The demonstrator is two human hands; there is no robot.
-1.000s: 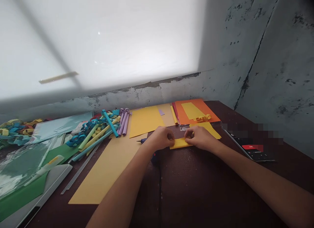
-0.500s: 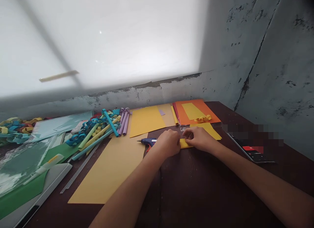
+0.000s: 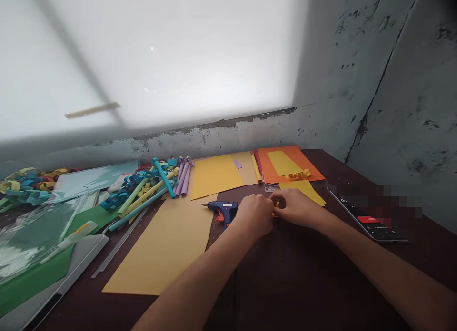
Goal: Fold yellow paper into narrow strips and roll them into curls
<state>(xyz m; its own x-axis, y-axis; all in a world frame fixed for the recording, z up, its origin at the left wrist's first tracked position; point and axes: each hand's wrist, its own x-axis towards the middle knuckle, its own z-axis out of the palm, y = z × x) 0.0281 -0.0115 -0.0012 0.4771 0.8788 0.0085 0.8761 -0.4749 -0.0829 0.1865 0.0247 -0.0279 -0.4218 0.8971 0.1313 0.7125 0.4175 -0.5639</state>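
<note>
Both my hands meet over a small piece of yellow paper (image 3: pixel 276 206) at the middle of the table. My left hand (image 3: pixel 254 216) is closed in a fist-like grip at the paper's left side, its fingertips hidden from view. From the right, my right hand (image 3: pixel 298 207) pinches the paper between thumb and fingers. Only a narrow, curved bit of the paper shows between the hands. A blue glue gun (image 3: pixel 225 207) with an orange trigger lies just left of my left hand, its nozzle toward the left.
Tan card (image 3: pixel 160 255) lies left; yellow sheets (image 3: pixel 216 176) and an orange sheet (image 3: pixel 310 169) lie behind. Curled yellow strips (image 3: pixel 299 175) rest there. Rolled paper tubes (image 3: pixel 183 179) and paper chains (image 3: pixel 32 186) crowd the left. A phone (image 3: pixel 367 219) is at right.
The yellow paper lay flat between my hands and now shows as a curved bit at my right fingers. My hands have drawn closer together, and more of the glue gun is visible.
</note>
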